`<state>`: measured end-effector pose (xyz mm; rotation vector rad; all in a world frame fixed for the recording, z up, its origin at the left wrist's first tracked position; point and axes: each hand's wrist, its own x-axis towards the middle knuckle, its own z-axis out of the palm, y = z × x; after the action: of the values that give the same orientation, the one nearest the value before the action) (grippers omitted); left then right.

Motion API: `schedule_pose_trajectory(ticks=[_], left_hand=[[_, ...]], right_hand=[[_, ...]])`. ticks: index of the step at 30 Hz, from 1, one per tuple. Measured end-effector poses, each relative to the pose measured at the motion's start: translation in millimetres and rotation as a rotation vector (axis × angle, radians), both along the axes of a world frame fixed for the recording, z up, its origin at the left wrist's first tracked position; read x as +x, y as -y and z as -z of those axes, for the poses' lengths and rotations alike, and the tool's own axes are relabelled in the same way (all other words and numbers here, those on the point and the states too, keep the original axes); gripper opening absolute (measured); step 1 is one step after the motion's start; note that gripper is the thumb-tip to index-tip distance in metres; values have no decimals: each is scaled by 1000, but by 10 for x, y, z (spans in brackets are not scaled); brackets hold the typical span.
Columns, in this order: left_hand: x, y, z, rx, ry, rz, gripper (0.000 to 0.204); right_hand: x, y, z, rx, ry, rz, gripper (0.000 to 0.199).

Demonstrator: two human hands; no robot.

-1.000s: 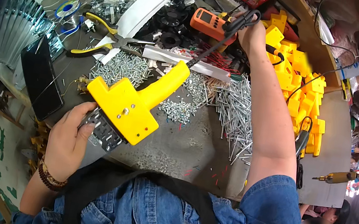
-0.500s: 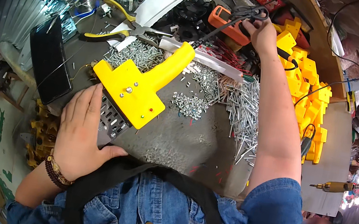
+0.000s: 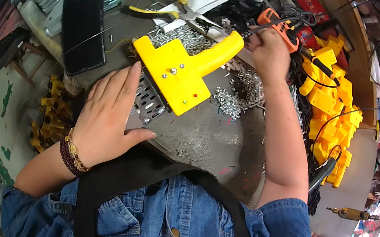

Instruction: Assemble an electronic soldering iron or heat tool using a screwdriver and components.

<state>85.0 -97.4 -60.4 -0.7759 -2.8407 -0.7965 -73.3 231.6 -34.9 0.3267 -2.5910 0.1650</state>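
Observation:
A yellow plastic housing [image 3: 172,72] with a handle lies on the workbench, two small indicator lights and several screws on its upper face. A perforated metal plate [image 3: 148,98] sticks out from its near left side. My left hand [image 3: 109,109] rests flat along that plate, fingers straight and thumb spread, gripping nothing. Beyond the end of the handle is my right hand [image 3: 272,57], its fingers curled closed; what they hold is hidden. Just past it lies an orange meter-like device [image 3: 279,28], with a bundled black cord [image 3: 301,19] behind.
Yellow-handled pliers [image 3: 188,15] lie among heaps of screws and small metal parts [image 3: 228,104]. A black phone-like slab [image 3: 84,29] is at the left. Yellow housings [image 3: 335,113] pile up at the right, near a screwdriver-like tool [image 3: 351,213] on a red coiled hose.
My right hand has left the bundled cord and come down closer to the handle's end. The head view has shifted, so the bench sits farther right and higher. My left hand stays by the plate.

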Motion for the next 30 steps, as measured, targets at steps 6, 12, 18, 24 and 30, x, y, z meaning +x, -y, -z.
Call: schedule_pose_trajectory(ticks=[6, 12, 18, 24, 30], left_hand=[[-52, 136, -90, 240, -98, 63, 84], [-48, -112, -528, 894, 906, 290, 41], [-38, -279, -532, 1084, 1174, 304, 26], [34, -250, -472, 1210, 1181, 326, 22], [31, -2, -362, 898, 539, 147, 42]], right_hand=[[982, -330, -375, -278, 95, -165, 13], [1701, 439, -620, 4, 41, -780, 30], [1797, 579, -353, -399, 35, -813, 35], [1925, 801, -275, -1298, 756, -674, 48], [1595, 863, -558, -885, 639, -499, 35]])
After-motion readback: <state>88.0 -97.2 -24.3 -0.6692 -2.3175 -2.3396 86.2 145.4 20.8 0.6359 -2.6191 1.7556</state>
